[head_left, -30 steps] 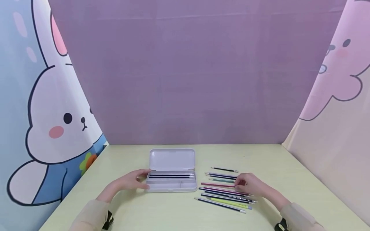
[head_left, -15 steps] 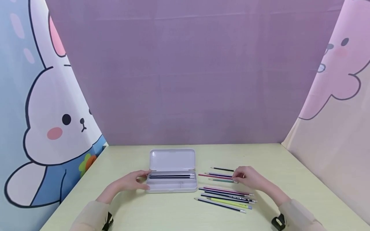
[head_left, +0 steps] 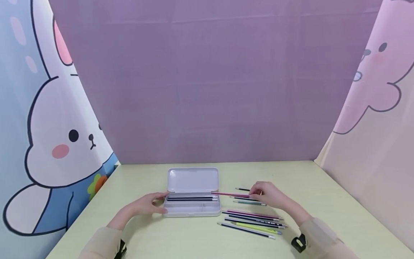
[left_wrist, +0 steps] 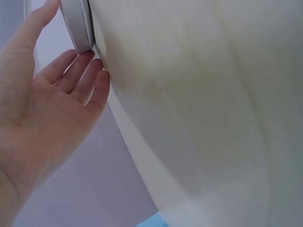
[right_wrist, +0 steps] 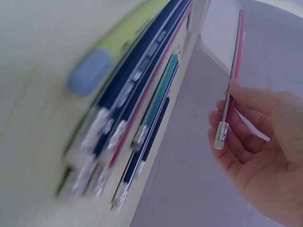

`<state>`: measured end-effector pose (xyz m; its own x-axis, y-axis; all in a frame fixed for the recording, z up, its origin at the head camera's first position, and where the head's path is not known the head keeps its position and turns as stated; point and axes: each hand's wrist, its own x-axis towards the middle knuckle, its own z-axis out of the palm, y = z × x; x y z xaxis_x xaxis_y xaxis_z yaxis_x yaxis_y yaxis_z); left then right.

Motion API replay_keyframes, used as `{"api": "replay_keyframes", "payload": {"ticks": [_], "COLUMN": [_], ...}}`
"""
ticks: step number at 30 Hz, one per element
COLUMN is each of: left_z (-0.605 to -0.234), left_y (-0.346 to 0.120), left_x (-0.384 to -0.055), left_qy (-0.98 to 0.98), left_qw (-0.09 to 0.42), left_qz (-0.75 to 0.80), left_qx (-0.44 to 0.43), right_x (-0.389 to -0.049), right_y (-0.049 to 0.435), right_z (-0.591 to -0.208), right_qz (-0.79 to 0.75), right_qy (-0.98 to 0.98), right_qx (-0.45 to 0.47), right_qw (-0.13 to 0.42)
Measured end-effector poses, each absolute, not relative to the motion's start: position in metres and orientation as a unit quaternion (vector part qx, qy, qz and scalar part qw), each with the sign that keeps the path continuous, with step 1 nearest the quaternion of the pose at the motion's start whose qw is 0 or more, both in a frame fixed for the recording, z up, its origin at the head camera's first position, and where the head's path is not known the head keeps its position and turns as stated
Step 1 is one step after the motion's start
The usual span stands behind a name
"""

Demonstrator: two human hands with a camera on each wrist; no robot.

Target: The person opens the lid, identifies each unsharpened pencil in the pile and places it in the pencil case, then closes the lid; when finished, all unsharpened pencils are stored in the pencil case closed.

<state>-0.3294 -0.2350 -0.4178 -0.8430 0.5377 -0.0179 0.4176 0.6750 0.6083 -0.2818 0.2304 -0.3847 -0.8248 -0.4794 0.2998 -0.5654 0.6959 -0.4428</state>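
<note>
A white pencil case [head_left: 194, 213] lies with its lid [head_left: 193, 180] raised; two dark pencils [head_left: 191, 199] sit in its back compartment. At the case's left end, my left hand [head_left: 145, 205] rests its fingertips and thumb, fingers loosely extended; the left wrist view shows the fingers [left_wrist: 75, 71] against the case's edge [left_wrist: 80, 28]. My right hand [head_left: 268, 194] pinches a red pencil [head_left: 231, 194] near its eraser end between thumb and fingers. That pencil's far tip overlaps the case's back right corner in the head view. In the right wrist view, the hand [right_wrist: 265, 137] holds it above the table.
Right of the case lie several more pencils: a green one [head_left: 249, 203], a dark one [head_left: 242, 189] partly hidden behind my hand, and a front group including a red one [head_left: 252, 213], a yellow-green one [head_left: 257, 227] and dark ones. A purple backdrop [head_left: 207, 90] stands behind the table.
My right hand has picked up the red pencil from the row and carried it back and left, over to the case's right edge. The left hand stays at the case's left end.
</note>
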Motion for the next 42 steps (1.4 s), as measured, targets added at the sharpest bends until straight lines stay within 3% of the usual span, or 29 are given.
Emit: {"api": "replay_keyframes", "payload": {"ticks": [11, 29, 42], "left_z": [-0.42, -0.418, -0.418], "left_y": [-0.236, -0.235, -0.236], "left_x": [-0.33, -0.327, -0.329], "left_qy": [0.907, 0.909, 0.897], "left_qw": [0.105, 0.101, 0.106], "left_qz": [0.317, 0.314, 0.339], "left_qx": [0.258, 0.255, 0.262], "right_x": [-0.294, -0.308, -0.311], "right_y": [0.201, 0.153, 0.125], "right_z": [-0.381, -0.379, -0.383], "right_qz": [0.268, 0.289, 0.285], "right_qy": [-0.908, -0.904, -0.891], "right_qx": [0.307, 0.308, 0.342], "right_qw": [0.097, 0.063, 0.085]}}
